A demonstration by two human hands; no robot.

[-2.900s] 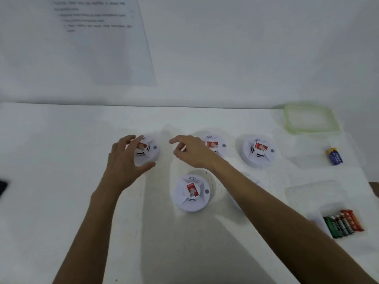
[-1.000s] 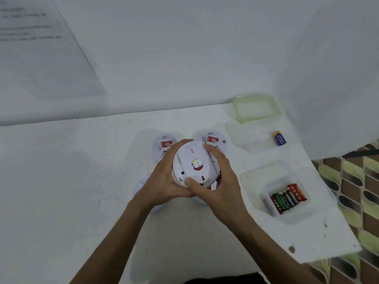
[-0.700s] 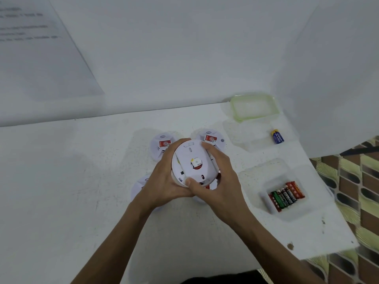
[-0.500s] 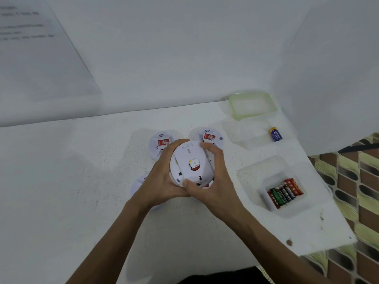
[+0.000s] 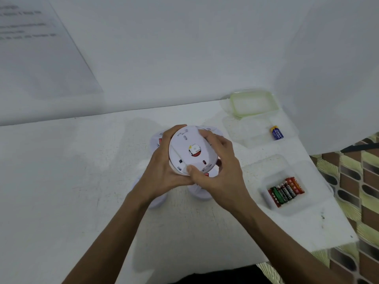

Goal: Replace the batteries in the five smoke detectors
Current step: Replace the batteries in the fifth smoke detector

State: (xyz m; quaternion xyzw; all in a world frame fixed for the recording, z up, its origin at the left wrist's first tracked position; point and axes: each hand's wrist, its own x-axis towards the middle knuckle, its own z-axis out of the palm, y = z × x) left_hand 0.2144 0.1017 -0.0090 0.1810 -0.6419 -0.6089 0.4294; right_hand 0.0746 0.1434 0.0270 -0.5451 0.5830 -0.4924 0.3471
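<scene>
A round white smoke detector (image 5: 191,150) is held above the white table (image 5: 61,181), its back plate turned up toward me. My left hand (image 5: 162,171) grips its left rim with curled fingers. My right hand (image 5: 217,169) grips the right rim, thumb pressed on the near edge of the back. Other white detectors lie on the table underneath, mostly hidden by my hands: one at the back left (image 5: 156,140), one at the back right (image 5: 211,131), one near my right wrist (image 5: 200,192) and one under my left wrist (image 5: 158,201).
A clear tub (image 5: 274,177) at the right holds several AA batteries (image 5: 286,191). A blue 9 V battery (image 5: 276,132) lies behind it beside a clear lid. A green-rimmed container (image 5: 253,102) stands by the wall. The table's right edge drops to a patterned floor.
I picked one detector up from the table with both hands and turned it back side up. Over the last second the grip stays the same; the detector has tilted slightly.
</scene>
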